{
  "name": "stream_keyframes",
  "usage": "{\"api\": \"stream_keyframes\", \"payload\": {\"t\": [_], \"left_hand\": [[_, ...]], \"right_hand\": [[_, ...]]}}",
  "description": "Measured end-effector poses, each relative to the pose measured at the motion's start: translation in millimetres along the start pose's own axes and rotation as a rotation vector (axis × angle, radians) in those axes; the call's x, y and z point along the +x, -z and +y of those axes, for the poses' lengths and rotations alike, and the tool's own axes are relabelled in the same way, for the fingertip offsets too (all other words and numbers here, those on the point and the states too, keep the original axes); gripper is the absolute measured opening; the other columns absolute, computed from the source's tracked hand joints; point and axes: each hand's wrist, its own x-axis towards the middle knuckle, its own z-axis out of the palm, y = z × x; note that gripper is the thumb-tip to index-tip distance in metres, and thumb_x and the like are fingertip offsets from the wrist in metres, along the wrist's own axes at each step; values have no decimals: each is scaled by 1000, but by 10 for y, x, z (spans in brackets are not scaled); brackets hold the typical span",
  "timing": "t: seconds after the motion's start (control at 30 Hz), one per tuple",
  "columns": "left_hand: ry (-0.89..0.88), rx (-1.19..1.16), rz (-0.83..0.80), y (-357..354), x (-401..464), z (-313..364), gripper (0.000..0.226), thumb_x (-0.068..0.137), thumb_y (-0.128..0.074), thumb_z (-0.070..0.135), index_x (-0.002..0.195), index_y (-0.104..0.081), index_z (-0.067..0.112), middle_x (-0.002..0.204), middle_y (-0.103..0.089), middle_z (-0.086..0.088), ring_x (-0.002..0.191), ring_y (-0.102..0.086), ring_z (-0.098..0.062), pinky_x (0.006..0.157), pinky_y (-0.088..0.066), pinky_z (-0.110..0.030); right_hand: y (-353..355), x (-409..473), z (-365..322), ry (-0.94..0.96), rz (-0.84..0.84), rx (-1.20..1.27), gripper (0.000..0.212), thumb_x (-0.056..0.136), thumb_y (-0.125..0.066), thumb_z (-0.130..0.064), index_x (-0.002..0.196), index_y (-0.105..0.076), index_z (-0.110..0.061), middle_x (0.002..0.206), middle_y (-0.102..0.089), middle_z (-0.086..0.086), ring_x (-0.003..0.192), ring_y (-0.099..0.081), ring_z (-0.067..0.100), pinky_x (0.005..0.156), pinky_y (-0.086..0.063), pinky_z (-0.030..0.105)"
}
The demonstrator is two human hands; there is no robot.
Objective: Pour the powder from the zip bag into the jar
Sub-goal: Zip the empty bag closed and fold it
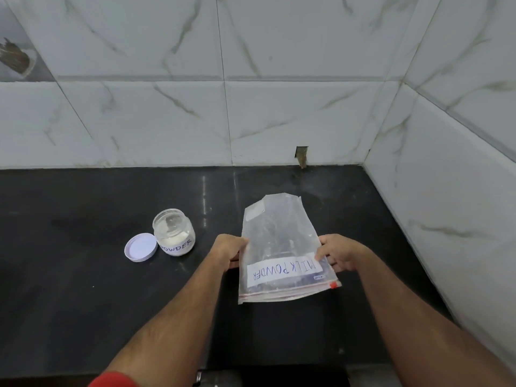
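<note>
A clear zip bag (279,241) with a white "MILK POWDER" label is held over the black counter, its red zip edge toward me. It looks nearly flat, with only a dusty film inside. My left hand (226,251) grips its left edge and my right hand (339,254) grips its right edge. To the left stands an open glass jar (174,233) labelled "POWDER", with white powder in its lower part. Its white lid (140,247) lies upside down on the counter, touching the jar's left side.
The black counter (83,275) runs up to marble-tiled walls (279,107) at the back and on the right. A small hole (301,156) in the back wall sits just above the counter. A brush-like object (14,55) shows at far upper left.
</note>
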Motion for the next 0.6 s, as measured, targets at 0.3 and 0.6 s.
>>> {"api": "stream_keyframes", "payload": {"t": [0.3, 0.6], "left_hand": [[-4, 25, 65, 7, 172, -144, 12, 91, -70, 16, 91, -65, 6, 97, -74, -12, 83, -73, -27, 64, -59, -37], [-192, 292, 304, 44, 428, 43, 31, 89, -62, 49, 83, -71, 20, 85, -76, 1, 77, -71, -20, 73, -57, -33]], "right_hand": [[172, 89, 50, -86, 39, -124, 25, 90, -72, -13, 112, -62, -8, 104, -75, 11, 94, -73, 27, 76, -63, 42], [180, 503, -245, 139, 539, -57, 31, 89, -65, -31, 87, -69, 0, 88, -75, 18, 74, -68, 27, 71, -60, 40]]}}
